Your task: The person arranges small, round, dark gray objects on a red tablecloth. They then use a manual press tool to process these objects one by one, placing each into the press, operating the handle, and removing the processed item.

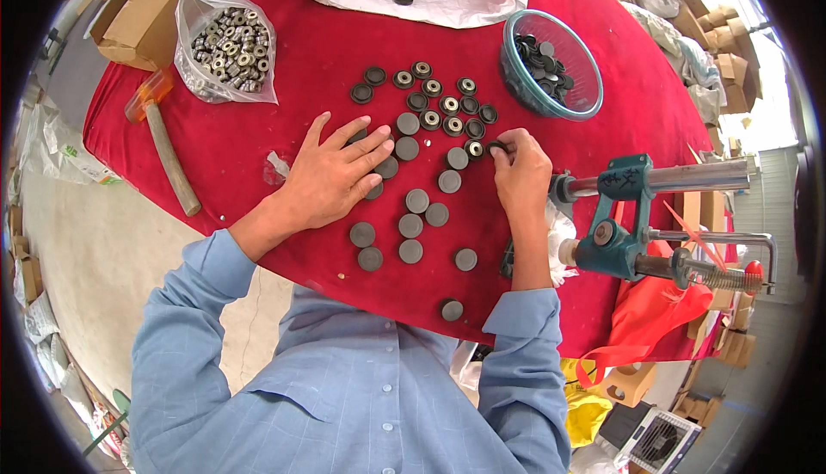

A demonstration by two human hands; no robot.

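Red tabletop [637, 134] filling the middle, green metal press [624, 183] at right! The left hand [329, 175] spreads wide over grey discs [417, 201] mid-table; the right hand [522, 167] pinches a black cap [496, 147], just right of the bearing-fitted caps [431, 120]. A careless left-hand sweep could scatter discs; a loose pinch could drop that cap.

round black caps [410, 251] lie across red cloth [331, 57], several holding silvery rings [453, 124].

Workshop: green metal press [634, 178] on bench, hammer [170, 154], loose metal rings [231, 51] in bulk, piled cardboard boxes [733, 70], concrete-looking floor [116, 255].
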